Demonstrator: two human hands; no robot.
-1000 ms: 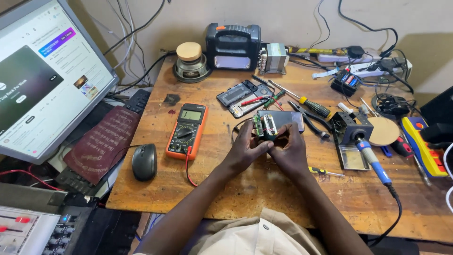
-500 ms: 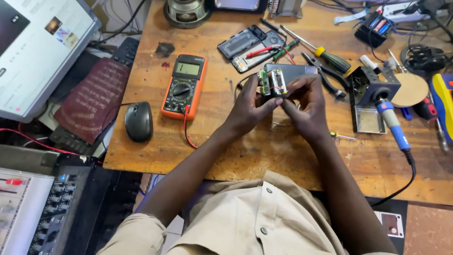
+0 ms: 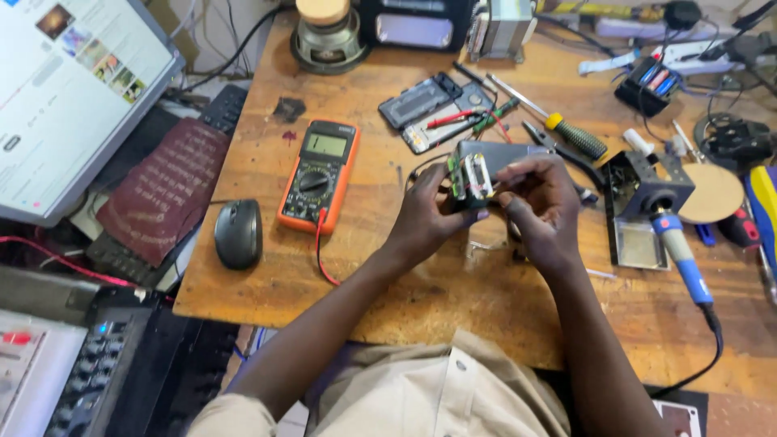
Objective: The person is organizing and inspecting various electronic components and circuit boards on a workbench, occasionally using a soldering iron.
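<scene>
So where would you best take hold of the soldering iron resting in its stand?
Probably by the blue handle of the soldering iron, coming from above and the near side. The handle slopes out of the black stand toward the table's front edge, fully exposed, while the tip end sits inside the stand. Its cord trails off the near end.

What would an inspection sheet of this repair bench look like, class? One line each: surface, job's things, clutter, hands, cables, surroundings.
Surface: worn wooden table, scuffed.
Job's things: small circuit module, held above the table.
Clutter: orange multimeter, soldering iron, screwdriver, black mouse.
Hands: left hand and right hand both grip the module.
Cables: red lead from the multimeter.
Surroundings: monitor on the left, lit.
</scene>
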